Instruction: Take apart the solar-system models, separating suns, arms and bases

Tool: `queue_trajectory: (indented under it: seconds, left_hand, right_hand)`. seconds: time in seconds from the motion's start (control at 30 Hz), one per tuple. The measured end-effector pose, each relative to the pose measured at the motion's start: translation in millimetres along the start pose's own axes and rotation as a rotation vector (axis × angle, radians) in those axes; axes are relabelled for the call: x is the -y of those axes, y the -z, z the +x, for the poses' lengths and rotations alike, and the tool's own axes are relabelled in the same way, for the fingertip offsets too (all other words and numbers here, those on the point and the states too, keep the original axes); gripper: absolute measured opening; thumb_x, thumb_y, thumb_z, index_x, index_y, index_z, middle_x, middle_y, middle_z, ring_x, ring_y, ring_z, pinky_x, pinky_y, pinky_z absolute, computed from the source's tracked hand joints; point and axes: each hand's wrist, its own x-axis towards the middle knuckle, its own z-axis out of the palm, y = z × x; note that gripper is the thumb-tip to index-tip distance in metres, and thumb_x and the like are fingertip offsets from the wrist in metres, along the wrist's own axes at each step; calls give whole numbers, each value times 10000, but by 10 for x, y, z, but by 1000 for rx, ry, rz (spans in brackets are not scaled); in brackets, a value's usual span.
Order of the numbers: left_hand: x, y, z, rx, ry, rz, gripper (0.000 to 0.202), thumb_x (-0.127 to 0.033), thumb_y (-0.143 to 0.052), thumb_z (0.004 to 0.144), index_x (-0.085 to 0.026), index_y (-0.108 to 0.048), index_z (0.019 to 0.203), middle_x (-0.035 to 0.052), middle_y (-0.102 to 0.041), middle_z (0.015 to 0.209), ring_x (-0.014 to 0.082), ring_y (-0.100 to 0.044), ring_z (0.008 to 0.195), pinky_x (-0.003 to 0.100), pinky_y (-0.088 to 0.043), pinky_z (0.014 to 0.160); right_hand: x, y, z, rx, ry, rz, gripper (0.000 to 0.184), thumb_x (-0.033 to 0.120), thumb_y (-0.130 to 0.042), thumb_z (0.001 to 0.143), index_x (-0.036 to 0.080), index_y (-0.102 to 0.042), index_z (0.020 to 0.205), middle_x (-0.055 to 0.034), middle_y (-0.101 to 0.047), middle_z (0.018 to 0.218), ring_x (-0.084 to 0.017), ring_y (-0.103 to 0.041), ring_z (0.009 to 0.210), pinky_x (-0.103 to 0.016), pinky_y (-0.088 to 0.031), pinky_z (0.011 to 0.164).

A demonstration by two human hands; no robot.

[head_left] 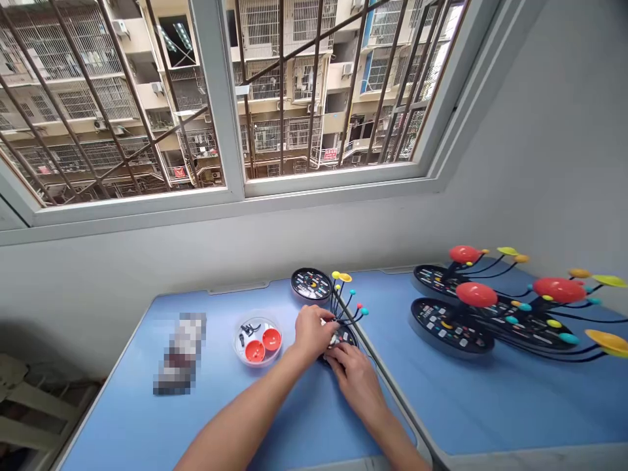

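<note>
At a blue table [122,409] beneath a barred window [324,91], both my hands clasp one black oval base [342,338]. My left hand [311,330] grips it from the far side and my right hand [356,376] from the near side, fingers closed over it and hiding most of it. A cluster of thin black stalks [343,304] tipped with yellow, red and teal beads rises from it. Just beyond lies a second black base [311,284], without stalks. To my left, a clear round dish [258,360] holds two red half-domes [255,351] and several small black parts [248,333]; farther left lies one blurred package [180,353]. To my right stand three assembled black-based models [451,327], each with a red dome [476,294]. One long grey bar [387,386] runs diagonally just beside my right hand, between it and those three.
</note>
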Motion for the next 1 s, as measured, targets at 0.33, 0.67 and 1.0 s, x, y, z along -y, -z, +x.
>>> queue_trajectory:
  seconds: [0.33,0.67,1.0]
  left_hand:
    - [-132,566,-482,34,119,-525,123,-212,-616,607,-142,-657,701,-15,-580,572,98,-490,536,212,-366,513]
    - [131,731,-1213,203,462,-774,265,-316,-689,534,-129,-581,688,-29,-543,505,62,-415,406,189,-300,380]
    - [111,743,-1443,144,646,-932,221,-358,-599,569,-157,-507,567,-45,-494,369,24,-255,272,164,-123,301]
  right_hand:
    - [222,219,-19,9,-262,510,255,412,-539,778,204,-645,883,-60,-660,857,-215,-581,795,-345,-453,725]
    - [820,293,-26,242,-383,999,316,476,-636,684,181,-549,611,28,-483,578,-118,-449,564,-244,-410,562]
    - [1017,130,-79,372,-335,1062,344,478,-601,712,178,-516,566,37,-441,558,-104,-424,530,-234,-382,526]
